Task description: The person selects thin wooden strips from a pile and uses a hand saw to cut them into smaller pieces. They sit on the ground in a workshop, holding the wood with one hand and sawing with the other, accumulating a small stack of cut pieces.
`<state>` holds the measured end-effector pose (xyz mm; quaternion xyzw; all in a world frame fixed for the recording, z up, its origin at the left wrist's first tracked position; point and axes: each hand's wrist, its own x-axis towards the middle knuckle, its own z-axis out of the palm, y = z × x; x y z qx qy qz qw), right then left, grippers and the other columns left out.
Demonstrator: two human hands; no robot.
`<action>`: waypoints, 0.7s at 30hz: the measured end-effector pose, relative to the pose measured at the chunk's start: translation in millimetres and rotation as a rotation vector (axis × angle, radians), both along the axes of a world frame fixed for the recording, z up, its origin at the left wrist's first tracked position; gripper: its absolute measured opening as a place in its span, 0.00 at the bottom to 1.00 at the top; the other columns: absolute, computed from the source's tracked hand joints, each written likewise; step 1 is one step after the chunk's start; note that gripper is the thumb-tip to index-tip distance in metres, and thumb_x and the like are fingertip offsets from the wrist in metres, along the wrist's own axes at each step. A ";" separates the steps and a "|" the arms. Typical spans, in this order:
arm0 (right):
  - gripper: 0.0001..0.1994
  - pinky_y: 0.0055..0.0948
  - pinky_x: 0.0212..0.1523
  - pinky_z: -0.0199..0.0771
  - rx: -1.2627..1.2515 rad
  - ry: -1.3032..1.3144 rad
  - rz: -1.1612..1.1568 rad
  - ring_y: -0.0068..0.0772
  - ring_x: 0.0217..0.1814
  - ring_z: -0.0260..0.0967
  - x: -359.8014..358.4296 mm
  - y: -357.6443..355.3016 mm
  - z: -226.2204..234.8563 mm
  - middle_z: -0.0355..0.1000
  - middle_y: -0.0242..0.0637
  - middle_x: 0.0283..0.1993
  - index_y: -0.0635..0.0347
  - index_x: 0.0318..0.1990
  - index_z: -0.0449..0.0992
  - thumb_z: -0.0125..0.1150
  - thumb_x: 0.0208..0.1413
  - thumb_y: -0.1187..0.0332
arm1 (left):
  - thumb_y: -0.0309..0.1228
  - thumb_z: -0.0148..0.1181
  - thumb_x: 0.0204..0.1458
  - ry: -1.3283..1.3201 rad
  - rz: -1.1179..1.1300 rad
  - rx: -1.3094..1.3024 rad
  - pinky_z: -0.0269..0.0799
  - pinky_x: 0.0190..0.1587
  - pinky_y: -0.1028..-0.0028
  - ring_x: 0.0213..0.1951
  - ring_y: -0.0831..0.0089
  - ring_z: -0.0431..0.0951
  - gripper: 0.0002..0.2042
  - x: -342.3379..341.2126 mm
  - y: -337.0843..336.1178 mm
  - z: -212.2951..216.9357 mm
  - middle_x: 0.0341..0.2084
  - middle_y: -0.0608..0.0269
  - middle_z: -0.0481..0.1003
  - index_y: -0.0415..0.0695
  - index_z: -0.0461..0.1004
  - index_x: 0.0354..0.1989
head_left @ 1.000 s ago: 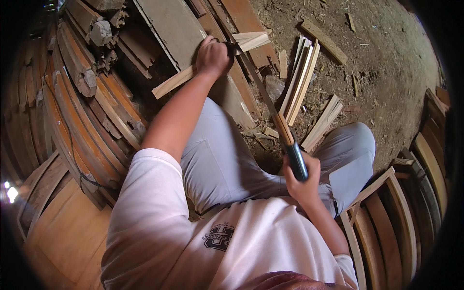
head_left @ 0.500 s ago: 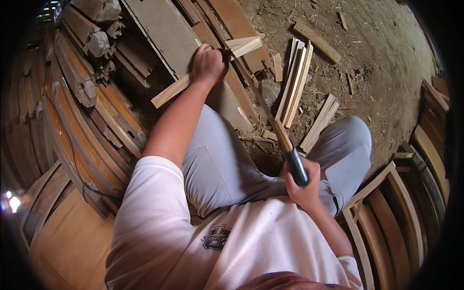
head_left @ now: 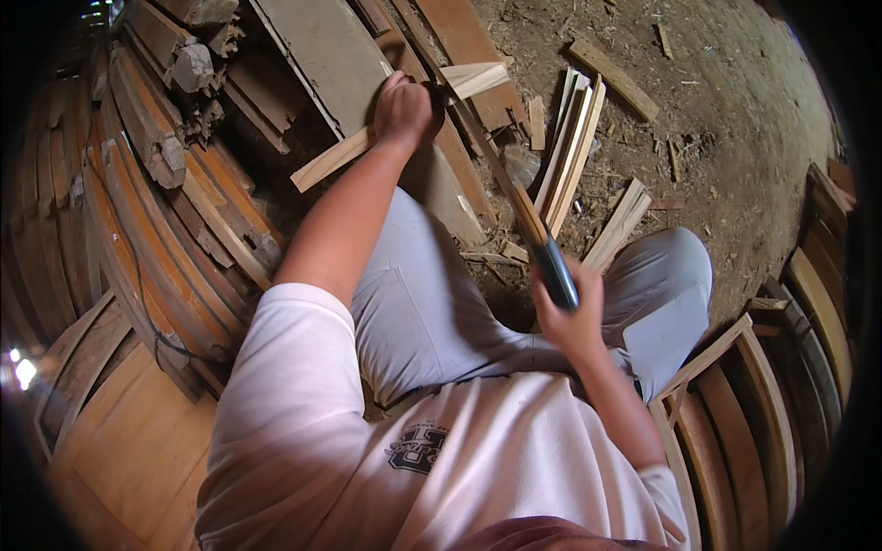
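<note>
My left hand [head_left: 406,112] is closed around a pale wooden strip [head_left: 333,162], pressing it onto the grey-brown boards. The strip's other end juts out past my knuckles to the right. My right hand [head_left: 577,314] grips the dark handle of a long, straight handsaw [head_left: 496,158], with a tan wooden section ahead of the grip. Its narrow blade lies across the strip just right of my left hand. The blade shows nearly edge-on, so its teeth cannot be made out.
Several pale strips [head_left: 574,151] lie in a bundle ahead of my right knee, near a short offcut [head_left: 617,223] and a loose board [head_left: 614,78]. Curved boards [head_left: 138,239] are stacked on the left. Wooden frames [head_left: 772,404] stand at the right. Chips litter the dirt floor.
My right hand has pushed the saw forward and slightly left, away from my body. My left hand keeps its hold on the strip. The whole view has shifted slightly.
</note>
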<state>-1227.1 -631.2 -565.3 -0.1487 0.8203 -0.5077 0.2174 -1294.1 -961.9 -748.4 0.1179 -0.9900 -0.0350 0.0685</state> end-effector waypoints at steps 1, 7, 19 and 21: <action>0.03 0.30 0.30 0.71 0.023 -0.090 -0.020 0.31 0.24 0.73 -8.1 -13.5 -12.5 0.71 0.41 0.22 0.65 0.31 0.78 0.64 0.49 0.75 | 0.28 0.56 0.47 -0.028 -0.007 0.053 0.70 0.58 0.65 0.42 0.54 0.81 0.10 2.5 3.1 -2.6 0.29 0.44 0.82 0.40 0.83 0.22; 0.03 0.28 0.31 0.72 0.034 -0.156 0.043 0.27 0.24 0.74 14.7 20.0 4.6 0.71 0.38 0.21 0.65 0.30 0.76 0.63 0.49 0.76 | 0.28 0.55 0.45 0.028 -0.014 0.101 0.69 0.62 0.63 0.41 0.50 0.81 0.10 3.1 -3.5 0.6 0.27 0.40 0.80 0.38 0.82 0.22; 0.03 0.29 0.31 0.71 0.049 -0.170 0.023 0.30 0.23 0.72 18.2 43.4 24.4 0.71 0.36 0.21 0.62 0.30 0.77 0.63 0.47 0.75 | 0.37 0.58 0.52 0.101 -0.030 0.099 0.68 0.62 0.63 0.35 0.52 0.81 0.13 0.1 1.7 11.1 0.25 0.46 0.81 0.44 0.85 0.23; 0.03 0.29 0.30 0.71 0.043 -0.120 0.014 0.31 0.23 0.72 18.1 41.5 24.6 0.71 0.37 0.21 0.63 0.30 0.77 0.63 0.47 0.75 | 0.36 0.58 0.52 0.072 -0.038 0.085 0.68 0.62 0.62 0.35 0.52 0.81 0.13 0.5 -2.1 8.1 0.25 0.45 0.81 0.43 0.84 0.23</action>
